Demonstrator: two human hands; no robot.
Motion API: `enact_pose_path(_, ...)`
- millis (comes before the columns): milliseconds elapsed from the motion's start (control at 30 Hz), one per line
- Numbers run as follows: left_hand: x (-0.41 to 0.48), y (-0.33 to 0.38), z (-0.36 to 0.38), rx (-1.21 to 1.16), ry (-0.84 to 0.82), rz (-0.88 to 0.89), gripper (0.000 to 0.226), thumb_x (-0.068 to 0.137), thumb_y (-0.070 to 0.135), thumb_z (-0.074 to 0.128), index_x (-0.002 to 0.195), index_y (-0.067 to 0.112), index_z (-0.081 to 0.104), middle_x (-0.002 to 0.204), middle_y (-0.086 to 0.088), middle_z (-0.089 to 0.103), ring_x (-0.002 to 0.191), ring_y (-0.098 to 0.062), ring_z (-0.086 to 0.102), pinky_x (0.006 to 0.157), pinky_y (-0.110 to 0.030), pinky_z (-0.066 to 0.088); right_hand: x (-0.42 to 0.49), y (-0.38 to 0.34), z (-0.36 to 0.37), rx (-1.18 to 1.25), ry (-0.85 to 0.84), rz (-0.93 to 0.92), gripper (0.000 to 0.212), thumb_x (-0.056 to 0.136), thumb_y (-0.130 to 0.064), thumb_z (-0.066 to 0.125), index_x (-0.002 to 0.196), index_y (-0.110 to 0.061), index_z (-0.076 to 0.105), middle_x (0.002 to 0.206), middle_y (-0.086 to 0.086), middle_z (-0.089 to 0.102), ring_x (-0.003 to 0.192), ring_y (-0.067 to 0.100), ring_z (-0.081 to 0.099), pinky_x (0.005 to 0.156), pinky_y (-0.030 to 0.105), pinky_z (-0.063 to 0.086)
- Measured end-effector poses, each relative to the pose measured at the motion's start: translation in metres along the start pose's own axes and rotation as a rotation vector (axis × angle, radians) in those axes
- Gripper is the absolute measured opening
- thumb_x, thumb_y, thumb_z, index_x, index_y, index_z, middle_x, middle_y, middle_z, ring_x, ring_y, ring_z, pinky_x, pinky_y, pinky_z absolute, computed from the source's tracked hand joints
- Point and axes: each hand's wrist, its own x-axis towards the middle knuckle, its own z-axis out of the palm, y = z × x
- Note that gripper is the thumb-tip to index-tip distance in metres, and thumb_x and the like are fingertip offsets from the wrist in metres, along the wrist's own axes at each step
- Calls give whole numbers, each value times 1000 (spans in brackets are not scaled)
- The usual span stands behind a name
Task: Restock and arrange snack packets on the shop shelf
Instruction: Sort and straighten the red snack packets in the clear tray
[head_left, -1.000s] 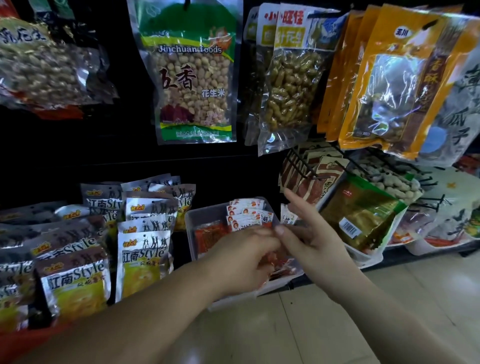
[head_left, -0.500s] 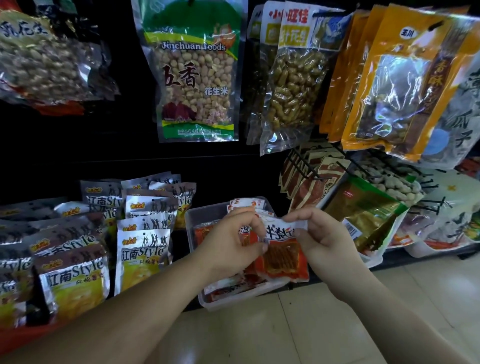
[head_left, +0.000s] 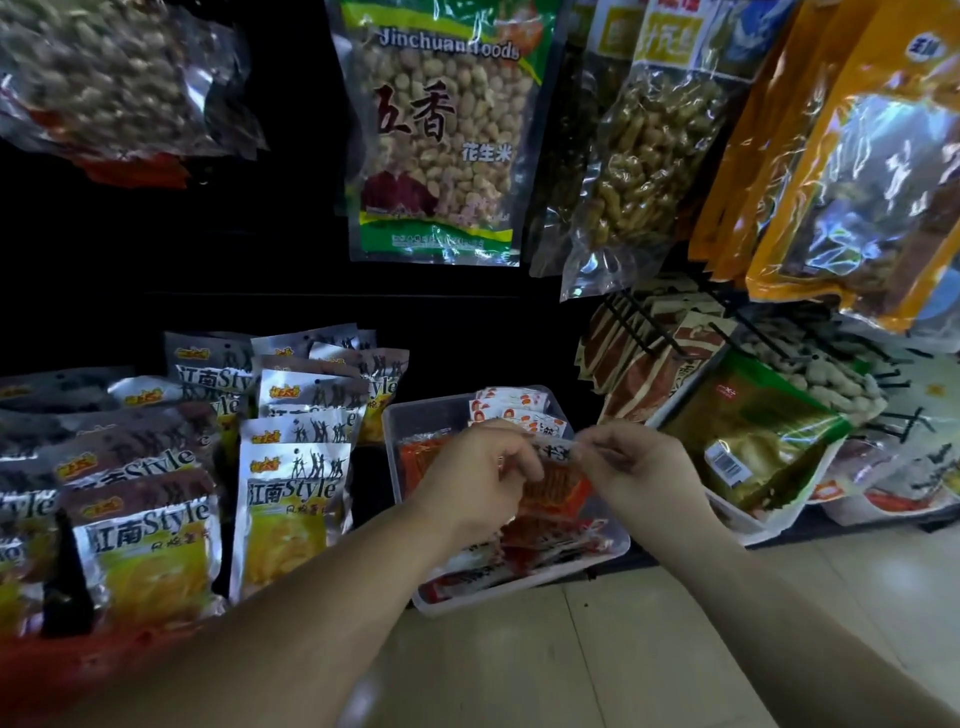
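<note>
Just over clear plastic tray, glossy red packet between hands

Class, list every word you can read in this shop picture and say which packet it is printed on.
"Jinchuan foods": hanging peanut bag, top band.
"五香" and "花生米": same bag, front.
"江南Style": silver packets on the shelf, left.
Print on the red packet pinched by the left hand and right hand: blurred.
Barcode digits on the green-gold packet: too small.
Print on the orange bags, right: blurred.
</note>
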Motion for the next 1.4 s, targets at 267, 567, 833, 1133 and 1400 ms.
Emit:
enact_pose_path(267,7,-40,-1,-12,-21,-348,39,85,-12,59,83,26,66,95,-3,72,84,-16,66,64,-25,51,40,86,35,-372,-465,18,13,96,-9,65,90,-19,72,87,1,72,77,5,62,69,23,47)
enact_pose_path(567,11,-56,15,46,-51,-482,40,91,-3,62,109,33,65,117,11,65,115,-12,61,96,-27,51,66,82,48,-725,-887,252,37,107,-45,42,76,-27,55,83,1,57,80,20,54,79,38,45)
enact_pose_path(833,19,-68,11,16,61,-471,43,95,-4,58,129,22,65,109,17,58,113,-9,59,108,-27,48,102,130,110,-404,-291,206,57,96,-35,69,150,-32,48,141,1,57,112,25,64,86,38,57)
enact_pose_path(1133,17,-88,6,73,65,-461,45,97,3,59,132,32,63,119,17,59,104,3,59,78,-2,43,130,166,137,-632,-220,49,33,98,-30,70,130,-20,67,127,4,66,112,27,64,78,39,57)
enact_pose_path(1400,17,-71,5,-1,41,-426,34,97,6,61,108,37,66,102,18,68,98,0,65,81,-25,57,129,119,84,-423,-234,13,9,97,-28,72,95,-23,65,70,-5,57,62,16,56,56,37,48)
